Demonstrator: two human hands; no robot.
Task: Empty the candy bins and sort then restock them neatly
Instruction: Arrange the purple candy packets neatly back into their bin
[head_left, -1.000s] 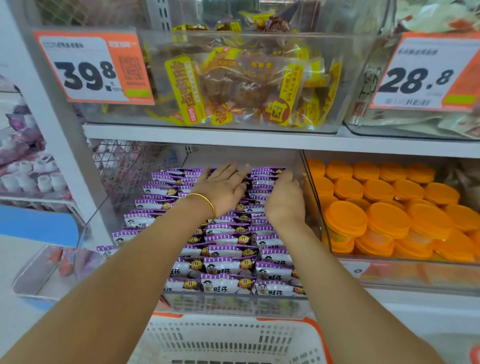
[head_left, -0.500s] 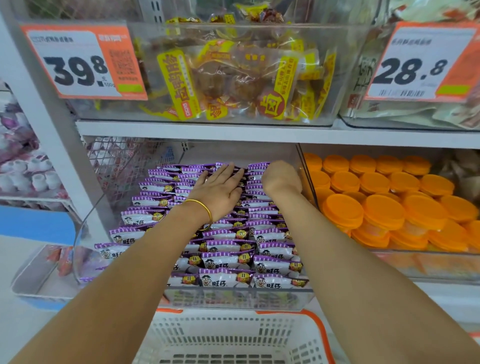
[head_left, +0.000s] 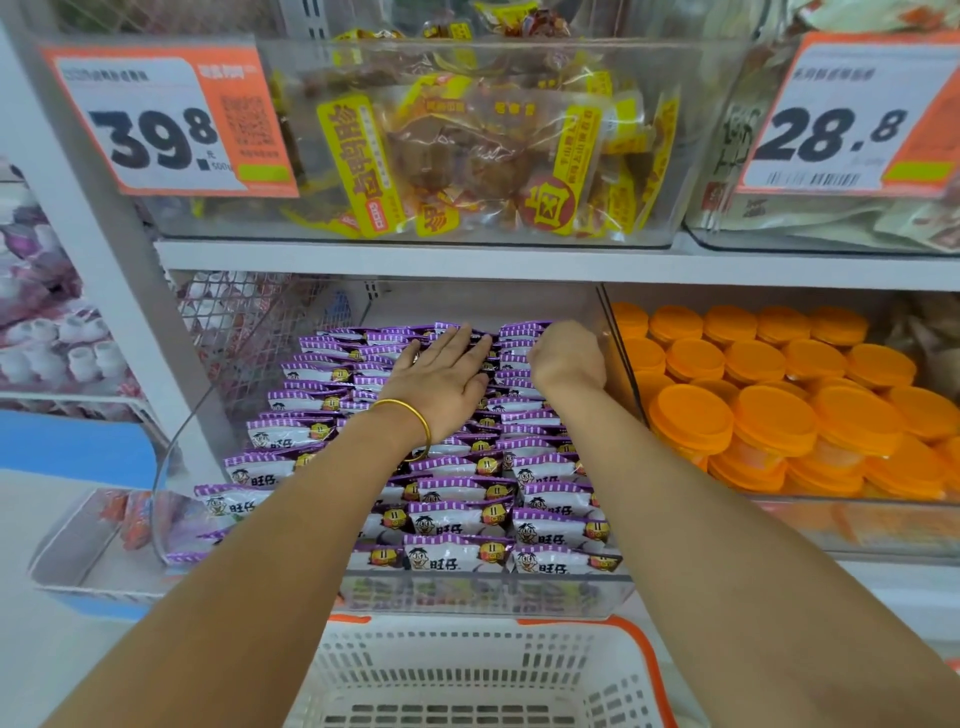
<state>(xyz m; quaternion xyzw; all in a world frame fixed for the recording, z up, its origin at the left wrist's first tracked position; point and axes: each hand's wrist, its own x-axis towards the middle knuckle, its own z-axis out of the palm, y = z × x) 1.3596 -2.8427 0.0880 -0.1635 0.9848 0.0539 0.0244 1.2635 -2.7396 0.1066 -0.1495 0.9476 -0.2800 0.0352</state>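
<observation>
candy packets (head_left: 447, 519): purple and white, striped purple top edge. lids (head_left: 774, 415): plain orange. basket (head_left: 467, 675): white lattice, orange rim. price tags (head_left: 166, 119): orange and white, black numerals. snack packs (head_left: 467, 156): yellow labels over brown. bracelet (head_left: 415, 413): gold.

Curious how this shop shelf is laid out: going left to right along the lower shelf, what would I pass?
Wire mesh → left hand → right hand → orange lids.

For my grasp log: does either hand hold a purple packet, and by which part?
The left hand lies flat on the purple packets, holding none. The right hand curls over the rear row, fingers hidden: cannot be told.
</observation>
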